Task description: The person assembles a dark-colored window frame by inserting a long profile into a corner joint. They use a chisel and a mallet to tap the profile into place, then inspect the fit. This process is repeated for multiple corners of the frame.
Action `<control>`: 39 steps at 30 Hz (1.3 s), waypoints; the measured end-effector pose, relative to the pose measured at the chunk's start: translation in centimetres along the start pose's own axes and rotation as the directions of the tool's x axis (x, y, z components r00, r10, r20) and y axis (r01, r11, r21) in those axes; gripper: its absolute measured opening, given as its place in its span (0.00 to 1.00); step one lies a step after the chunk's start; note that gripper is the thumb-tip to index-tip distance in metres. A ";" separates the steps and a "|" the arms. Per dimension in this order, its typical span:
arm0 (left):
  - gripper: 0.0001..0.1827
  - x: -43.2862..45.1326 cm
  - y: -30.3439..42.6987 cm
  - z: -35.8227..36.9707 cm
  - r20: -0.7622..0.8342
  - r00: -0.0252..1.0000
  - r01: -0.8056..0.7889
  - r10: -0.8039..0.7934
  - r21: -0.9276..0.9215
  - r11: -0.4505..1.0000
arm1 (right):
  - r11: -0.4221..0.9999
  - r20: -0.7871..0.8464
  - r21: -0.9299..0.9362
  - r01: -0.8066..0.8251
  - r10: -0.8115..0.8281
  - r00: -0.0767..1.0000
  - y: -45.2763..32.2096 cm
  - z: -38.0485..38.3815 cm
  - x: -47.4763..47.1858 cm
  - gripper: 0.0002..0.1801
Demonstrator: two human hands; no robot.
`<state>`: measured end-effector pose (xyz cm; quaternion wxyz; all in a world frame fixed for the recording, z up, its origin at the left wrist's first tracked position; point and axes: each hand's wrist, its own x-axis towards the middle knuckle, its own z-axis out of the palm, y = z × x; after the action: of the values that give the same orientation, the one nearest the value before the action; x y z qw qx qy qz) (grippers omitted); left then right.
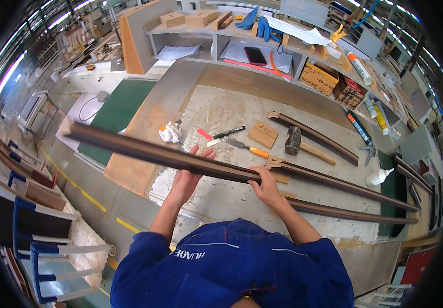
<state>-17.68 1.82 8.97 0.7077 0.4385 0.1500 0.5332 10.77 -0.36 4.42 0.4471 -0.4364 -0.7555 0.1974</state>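
Observation:
A long dark brown wooden moulding (160, 153) is held above the workbench, slanting from upper left to centre. My left hand (190, 175) supports it from below near the middle, fingers showing past its far edge. My right hand (265, 184) grips its right end. More mouldings lie at the right: one (317, 138) behind the mallet, another (344, 184) nearer, and a third (352, 211) closest to me. Beyond my hands lie a chisel (258, 151) with an orange handle, a black marker (229, 132), a wooden block (263, 134) and a mallet (294, 140) with a dark head.
A crumpled white cloth (170, 132) lies at the bench's left. A white glue bottle (379, 177) and a spring clamp (367, 153) sit at the right. Behind stands a shelf (221, 36) with blue gloves (247, 19) and a phone (255, 56). Blue-ended rack arms (46, 246) stand at lower left.

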 end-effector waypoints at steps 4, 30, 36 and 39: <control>0.42 -4.0 -0.1 -6.4 -0.152 0.969 0.187 -0.193 -0.053 0.981 | 0.993 0.154 -0.102 0.051 -0.035 0.987 -0.4 3.4 1.3 0.22; 0.38 4.1 -9.0 -2.0 0.284 0.958 -0.287 -0.044 0.956 -0.060 | 0.539 0.298 -0.842 0.000 0.466 0.833 12.3 0.0 8.3 0.16; 0.23 5.0 -10.3 -2.7 0.257 0.965 -0.255 -0.046 0.966 0.039 | 0.731 0.186 -0.669 -0.136 0.342 0.921 6.0 -4.7 10.8 0.13; 0.19 5.6 -10.7 -3.2 0.255 0.967 -0.254 -0.009 0.966 0.051 | 0.791 0.134 -0.577 -0.201 0.335 0.933 1.5 -8.5 11.6 0.17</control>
<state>-11.02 7.80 0.19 0.1777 0.8630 0.3666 0.2988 16.20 9.34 13.65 0.1781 -0.6245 -0.7562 0.0807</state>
